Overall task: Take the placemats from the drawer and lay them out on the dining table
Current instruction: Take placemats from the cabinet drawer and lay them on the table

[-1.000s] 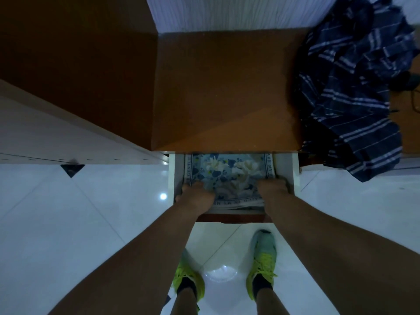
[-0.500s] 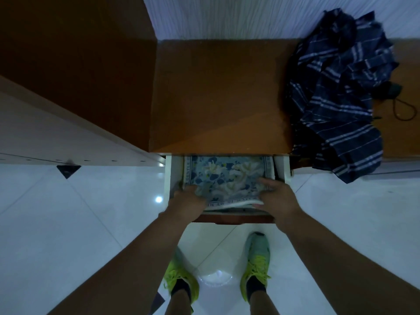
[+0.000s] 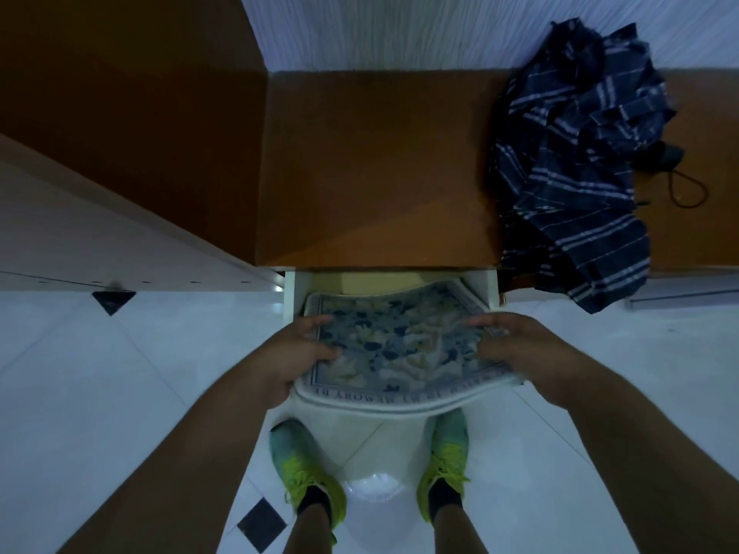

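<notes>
While gripping placemats [image 3: 404, 349] (stacked), left hand [image 3: 288, 357] mirrors right hand [image 3: 520, 353].

The view is dim with a cold blue cast, and the brown cabinet top [image 3: 380, 165] shows only a faint lighter wedge near its front edge. An overhead light glares as a soft white patch on the glossy floor [image 3: 372, 487] between the shoes. Wide-angle distortion bends straight edges near the borders, and the placemats [image 3: 394, 345] look slightly smeared.
</notes>
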A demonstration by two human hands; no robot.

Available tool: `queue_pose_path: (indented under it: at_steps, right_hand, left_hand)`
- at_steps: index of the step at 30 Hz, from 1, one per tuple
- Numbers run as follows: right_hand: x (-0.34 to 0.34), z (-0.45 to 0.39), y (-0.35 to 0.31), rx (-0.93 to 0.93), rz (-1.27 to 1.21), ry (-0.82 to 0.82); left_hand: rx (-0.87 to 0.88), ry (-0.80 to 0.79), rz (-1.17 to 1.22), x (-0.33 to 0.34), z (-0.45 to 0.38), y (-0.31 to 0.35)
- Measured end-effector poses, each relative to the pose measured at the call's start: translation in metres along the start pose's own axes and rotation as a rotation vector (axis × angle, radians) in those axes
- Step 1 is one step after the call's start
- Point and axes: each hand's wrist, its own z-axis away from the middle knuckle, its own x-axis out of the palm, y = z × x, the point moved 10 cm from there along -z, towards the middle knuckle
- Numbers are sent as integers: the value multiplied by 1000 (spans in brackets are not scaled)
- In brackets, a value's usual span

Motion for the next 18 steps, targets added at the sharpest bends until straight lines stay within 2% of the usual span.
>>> queue_pose_path:
  at_steps: [2,5,9,15,18]
  right_hand:
    - [2,5,-3,-18,152,56]
    - [5,15,-8,-44,105,132]
    - [13,50,-24,-22,64,86]
    - [11,148,-72,21,138,36]
    - [-2,209,-104,-63,182,120]
  left_hand:
    - [61,9,-138,0,10,1]
    - [140,15,-194,4,33,8]
    - [274,128,-191,-4,77,37]
    - [454,186,-358,1,182,91]
    - [536,239,-430,1,250,122]
